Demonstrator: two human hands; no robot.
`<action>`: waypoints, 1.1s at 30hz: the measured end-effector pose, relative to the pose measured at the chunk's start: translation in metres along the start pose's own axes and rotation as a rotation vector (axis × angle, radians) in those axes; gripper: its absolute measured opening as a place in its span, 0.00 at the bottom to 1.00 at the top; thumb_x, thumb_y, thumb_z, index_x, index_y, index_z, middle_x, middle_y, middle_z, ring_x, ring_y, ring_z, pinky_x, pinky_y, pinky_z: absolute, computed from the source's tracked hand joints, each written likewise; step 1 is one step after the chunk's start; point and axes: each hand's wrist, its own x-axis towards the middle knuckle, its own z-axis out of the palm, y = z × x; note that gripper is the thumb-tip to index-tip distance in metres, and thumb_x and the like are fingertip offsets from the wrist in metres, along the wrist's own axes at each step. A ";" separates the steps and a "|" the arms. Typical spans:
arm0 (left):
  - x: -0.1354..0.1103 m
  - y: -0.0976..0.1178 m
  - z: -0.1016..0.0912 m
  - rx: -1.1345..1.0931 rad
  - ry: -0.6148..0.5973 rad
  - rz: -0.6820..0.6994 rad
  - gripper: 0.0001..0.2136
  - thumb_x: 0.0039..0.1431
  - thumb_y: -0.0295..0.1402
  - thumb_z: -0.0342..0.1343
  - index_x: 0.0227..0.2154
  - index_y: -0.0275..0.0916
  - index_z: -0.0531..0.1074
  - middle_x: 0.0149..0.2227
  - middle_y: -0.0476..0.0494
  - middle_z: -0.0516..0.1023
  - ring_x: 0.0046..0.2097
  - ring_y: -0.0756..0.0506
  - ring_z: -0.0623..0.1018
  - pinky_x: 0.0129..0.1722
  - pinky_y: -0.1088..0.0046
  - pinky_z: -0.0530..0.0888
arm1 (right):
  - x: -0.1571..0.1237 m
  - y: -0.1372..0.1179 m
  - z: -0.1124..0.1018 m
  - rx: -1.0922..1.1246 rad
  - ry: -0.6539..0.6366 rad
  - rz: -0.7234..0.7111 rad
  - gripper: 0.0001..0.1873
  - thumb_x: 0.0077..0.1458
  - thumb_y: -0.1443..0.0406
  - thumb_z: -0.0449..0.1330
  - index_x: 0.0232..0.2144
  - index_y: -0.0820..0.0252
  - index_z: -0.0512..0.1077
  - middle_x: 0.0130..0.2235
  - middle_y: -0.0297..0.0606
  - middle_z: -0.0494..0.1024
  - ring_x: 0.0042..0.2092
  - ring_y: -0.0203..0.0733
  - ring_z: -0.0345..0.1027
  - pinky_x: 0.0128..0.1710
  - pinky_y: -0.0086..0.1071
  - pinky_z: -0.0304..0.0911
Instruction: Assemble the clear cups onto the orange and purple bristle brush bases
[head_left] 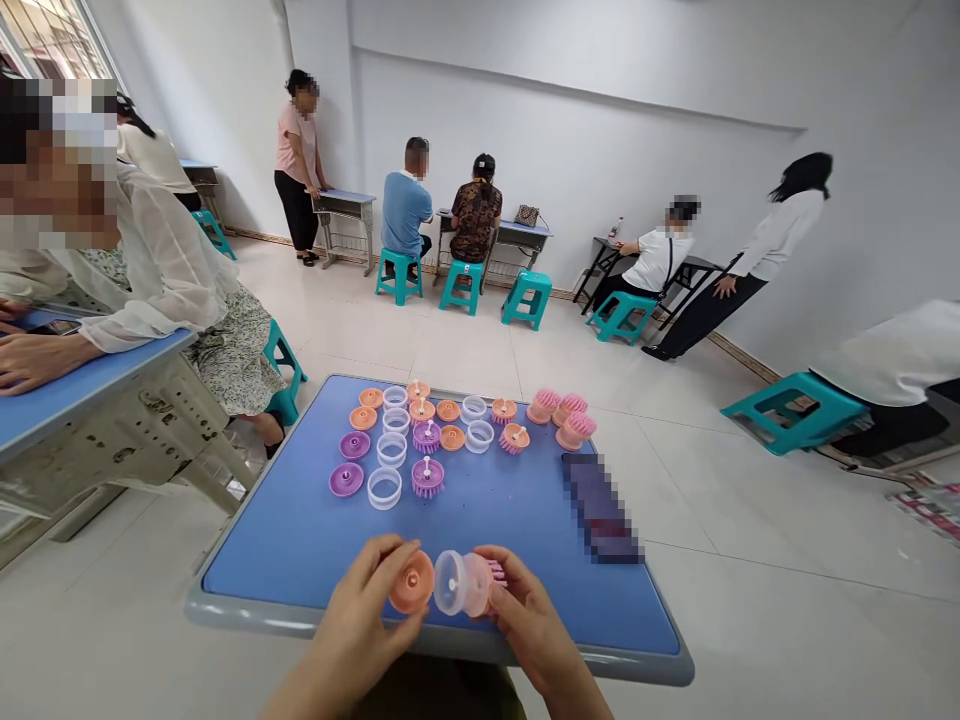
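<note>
White walls (pixel 570 130) meet a pale tiled floor (pixel 480 370) along a brown skirting strip (pixel 742 358). Teal plastic stools (pixel 526 298) and blue-topped school desks (pixel 345 203) stand near the far wall, and a barred window (pixel 45 40) brings daylight in at the upper left.

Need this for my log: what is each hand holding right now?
Left hand: closed, holding an orange plastic disc.
Right hand: closed, holding a pink bristled brush head with a clear plastic ring on it.

The peach-orange plastic disc (pixel 412 582) at lower centre looks smooth and matt, the clear plastic ring (pixel 450 583) glossy and translucent. The pink plastic brush head (pixel 493 576) has soft-looking matt bristles. The blue desktop (pixel 487 530) looks smooth, its grey plastic edge (pixel 247 612) faintly shiny.
</note>
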 end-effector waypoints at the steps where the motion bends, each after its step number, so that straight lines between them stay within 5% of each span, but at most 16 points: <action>1: 0.000 0.005 0.001 -0.013 -0.012 0.014 0.19 0.49 0.29 0.53 0.47 0.42 0.65 0.43 0.42 0.71 0.44 0.44 0.75 0.42 0.71 0.74 | 0.000 0.001 0.000 -0.022 -0.003 -0.008 0.20 0.42 0.55 0.65 0.38 0.56 0.69 0.33 0.35 0.73 0.31 0.36 0.65 0.30 0.29 0.62; 14: 0.003 0.010 -0.003 0.016 -0.043 0.029 0.23 0.47 0.28 0.54 0.49 0.42 0.62 0.43 0.42 0.73 0.44 0.43 0.75 0.41 0.70 0.75 | -0.003 0.001 -0.007 -0.053 -0.009 -0.103 0.22 0.38 0.55 0.67 0.37 0.55 0.72 0.32 0.35 0.71 0.32 0.38 0.63 0.32 0.30 0.62; 26: 0.004 0.023 -0.010 -0.404 -0.238 -0.131 0.23 0.39 0.22 0.58 0.42 0.43 0.62 0.42 0.45 0.70 0.42 0.45 0.73 0.42 0.69 0.73 | -0.006 0.001 -0.013 -0.206 -0.048 -0.156 0.22 0.41 0.54 0.64 0.40 0.54 0.70 0.36 0.38 0.73 0.35 0.42 0.64 0.35 0.33 0.63; 33: 0.006 0.020 -0.009 -0.372 -0.234 -0.129 0.23 0.39 0.30 0.64 0.41 0.43 0.66 0.42 0.45 0.70 0.44 0.44 0.73 0.43 0.69 0.72 | -0.009 -0.009 -0.007 -0.287 -0.110 -0.200 0.22 0.42 0.54 0.64 0.41 0.54 0.70 0.40 0.41 0.73 0.40 0.46 0.66 0.40 0.37 0.62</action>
